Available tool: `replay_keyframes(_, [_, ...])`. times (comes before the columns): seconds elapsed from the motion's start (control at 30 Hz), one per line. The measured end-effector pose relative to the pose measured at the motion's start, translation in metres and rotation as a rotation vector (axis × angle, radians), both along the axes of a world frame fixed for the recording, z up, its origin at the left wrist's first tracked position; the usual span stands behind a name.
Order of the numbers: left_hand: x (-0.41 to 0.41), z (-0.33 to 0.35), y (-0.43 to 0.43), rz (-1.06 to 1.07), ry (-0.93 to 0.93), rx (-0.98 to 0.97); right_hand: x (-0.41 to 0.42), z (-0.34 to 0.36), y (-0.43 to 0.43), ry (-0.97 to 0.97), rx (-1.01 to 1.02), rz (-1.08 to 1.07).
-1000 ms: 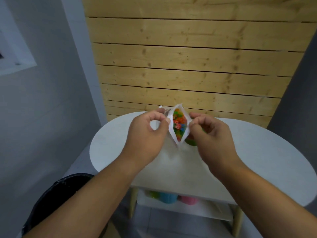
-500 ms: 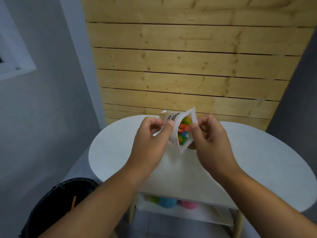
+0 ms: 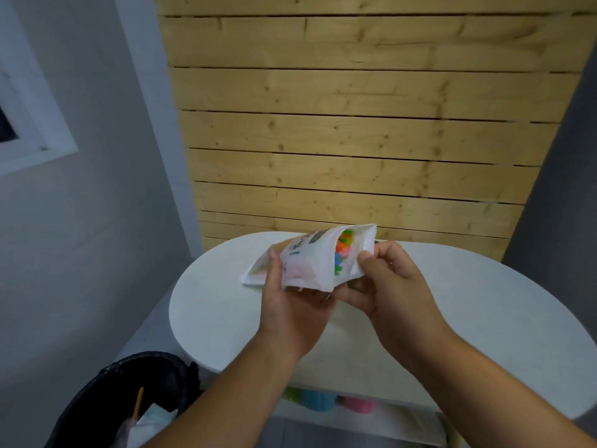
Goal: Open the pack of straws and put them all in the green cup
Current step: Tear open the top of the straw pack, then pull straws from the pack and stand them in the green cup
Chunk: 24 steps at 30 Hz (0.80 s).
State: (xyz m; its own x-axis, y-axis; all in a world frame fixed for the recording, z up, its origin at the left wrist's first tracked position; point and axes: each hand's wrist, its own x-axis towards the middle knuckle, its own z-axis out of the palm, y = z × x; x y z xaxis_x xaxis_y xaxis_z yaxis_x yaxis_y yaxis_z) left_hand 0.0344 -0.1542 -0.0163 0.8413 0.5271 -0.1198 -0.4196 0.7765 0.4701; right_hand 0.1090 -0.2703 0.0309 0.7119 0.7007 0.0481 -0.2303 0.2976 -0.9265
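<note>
A white plastic pack of straws (image 3: 307,260) is held above the white table (image 3: 219,299), lying on its side with its open mouth turned to the right. Coloured straw ends (image 3: 343,250) in orange, green, blue and pink show inside the mouth. My left hand (image 3: 290,305) cups the pack from below with the thumb on its front. My right hand (image 3: 387,286) pinches the lower lip of the opening. The green cup is hidden behind the pack and my right hand.
A black bin (image 3: 129,402) with rubbish in it stands on the floor at lower left. Green, blue (image 3: 318,399) and pink cups sit on the shelf under the table. A wooden slat wall (image 3: 355,140) rises right behind the table.
The pack has turned from upright to lying sideways, mouth now facing right. My left hand slid from the pack's lip to under its body. The view has shifted so hands sit lower right.
</note>
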Motion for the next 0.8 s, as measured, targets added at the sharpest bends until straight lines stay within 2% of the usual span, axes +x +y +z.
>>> replay_keyframes(0.1, [0.007,0.007,0.01,0.065,-0.011,0.028,0.007,-0.002,-0.001,0.191,0.062,0.094])
replay_keyframes(0.23, [0.01,0.026,0.024,0.181,0.023,0.122,0.02,-0.008,-0.002,0.344,0.027,0.01])
replay_keyframes(0.43, [0.007,0.036,0.019,0.207,0.091,0.415,0.034,-0.014,-0.001,0.635,0.002,-0.034])
replay_keyframes(0.57, [0.002,0.039,0.012,0.19,0.089,0.614,0.037,-0.019,0.002,0.718,0.018,0.06])
replay_keyframes(0.7, [0.0,0.038,0.008,0.141,0.042,0.626,0.036,-0.024,0.003,0.773,0.085,0.195])
replay_keyframes(0.8, [-0.002,0.034,0.011,0.021,0.072,0.63,0.038,-0.029,0.003,0.769,0.116,0.227])
